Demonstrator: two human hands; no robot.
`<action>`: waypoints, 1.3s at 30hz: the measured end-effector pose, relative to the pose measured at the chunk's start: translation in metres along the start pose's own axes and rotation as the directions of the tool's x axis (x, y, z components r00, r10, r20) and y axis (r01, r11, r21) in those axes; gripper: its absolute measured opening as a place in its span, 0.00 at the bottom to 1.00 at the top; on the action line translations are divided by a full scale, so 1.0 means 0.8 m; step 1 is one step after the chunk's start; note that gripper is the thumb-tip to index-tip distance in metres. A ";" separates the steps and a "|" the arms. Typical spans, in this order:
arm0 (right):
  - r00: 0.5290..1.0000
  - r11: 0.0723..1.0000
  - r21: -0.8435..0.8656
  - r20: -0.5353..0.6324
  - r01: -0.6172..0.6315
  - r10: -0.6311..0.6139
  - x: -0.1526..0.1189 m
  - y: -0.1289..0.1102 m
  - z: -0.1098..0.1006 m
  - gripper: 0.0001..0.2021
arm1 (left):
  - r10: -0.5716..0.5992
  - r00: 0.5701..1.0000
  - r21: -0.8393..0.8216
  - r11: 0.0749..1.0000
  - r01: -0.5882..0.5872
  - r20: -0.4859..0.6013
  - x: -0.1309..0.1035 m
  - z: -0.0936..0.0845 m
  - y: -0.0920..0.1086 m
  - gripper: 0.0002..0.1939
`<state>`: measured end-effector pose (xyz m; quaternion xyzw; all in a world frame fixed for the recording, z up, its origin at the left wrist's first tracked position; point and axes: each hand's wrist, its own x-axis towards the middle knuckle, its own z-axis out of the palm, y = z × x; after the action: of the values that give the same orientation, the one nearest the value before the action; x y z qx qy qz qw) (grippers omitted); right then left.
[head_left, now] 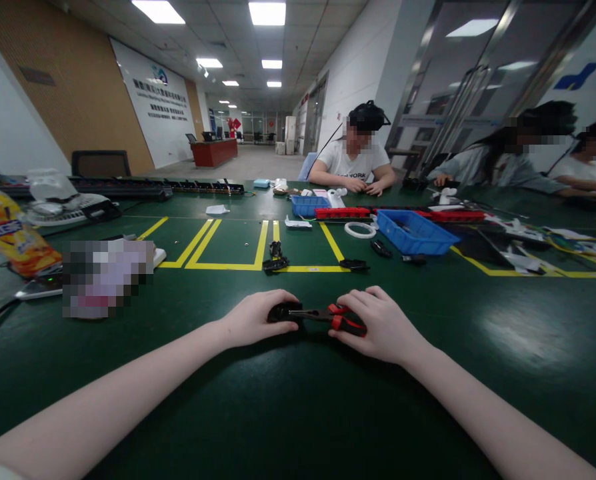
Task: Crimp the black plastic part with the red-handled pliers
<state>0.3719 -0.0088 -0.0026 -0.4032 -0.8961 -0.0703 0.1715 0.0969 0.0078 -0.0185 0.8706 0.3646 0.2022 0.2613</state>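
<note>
My left hand is closed round a small black part, its thumb and fingers pinching it from the left. In my right hand are pliers with red and black handles, the fingers wrapped round them. The metal jaws point left and touch the black part; whether they grip it is hard to tell. Both hands are low over the green table. Beyond them, black pieces lie by the yellow tape, with another black piece to the right.
Blue bins and a white ring stand farther back, near red strips. At the left are a orange-yellow bottle and a blurred-out object. Several people sit across the table and at the right.
</note>
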 end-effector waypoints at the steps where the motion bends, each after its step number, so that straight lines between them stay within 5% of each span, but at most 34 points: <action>1: 1.000 1.000 0.002 0.013 -0.004 0.004 0.000 0.001 0.000 0.20 | -0.006 1.000 -0.006 1.000 0.006 0.005 0.000 0.000 0.000 0.21; 21: 0.998 0.998 0.040 -0.022 0.054 -0.053 -0.003 0.013 0.000 0.20 | 0.033 0.998 0.121 0.992 -0.040 0.052 -0.001 0.003 -0.001 0.20; 39: 0.995 0.997 0.000 0.066 0.080 -0.079 -0.003 0.006 0.005 0.18 | 0.047 0.997 0.134 0.989 -0.054 0.053 -0.001 0.004 -0.003 0.20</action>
<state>0.3759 -0.0059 -0.0070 -0.3695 -0.9165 -0.0652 0.1385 0.0967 0.0077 -0.0228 0.9000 0.3488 0.1617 0.2054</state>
